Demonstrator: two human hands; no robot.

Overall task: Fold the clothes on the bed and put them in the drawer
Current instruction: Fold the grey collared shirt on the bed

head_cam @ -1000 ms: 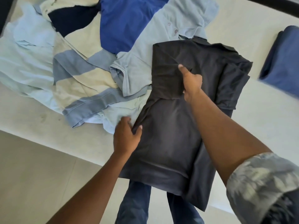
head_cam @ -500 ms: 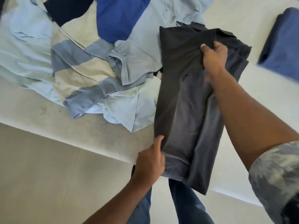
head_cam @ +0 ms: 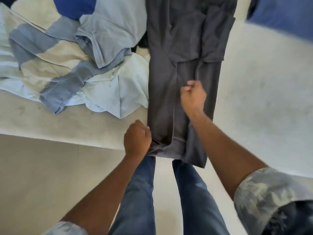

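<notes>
A dark grey shirt (head_cam: 183, 48) lies folded into a long strip on the white bed (head_cam: 262, 99), its hem hanging over the near edge. My left hand (head_cam: 137, 138) grips the hem's lower left corner with curled fingers. My right hand (head_cam: 193, 94) sits on the middle of the strip, fingers curled and pinching a raised fold of the fabric; the fingertips are blurred.
A heap of unfolded clothes lies left of the shirt: a light blue shirt (head_cam: 111, 31), a cream and blue striped one (head_cam: 50, 53), a royal blue one (head_cam: 74, 5). A folded blue garment (head_cam: 284, 14) rests at the top right. My legs in jeans (head_cam: 191, 192) stand at the bed's edge.
My right hand left the collar end and came down to the shirt's middle. My left hand stays at the hem corner. The shirt now lies flatter and straighter on the bed.
</notes>
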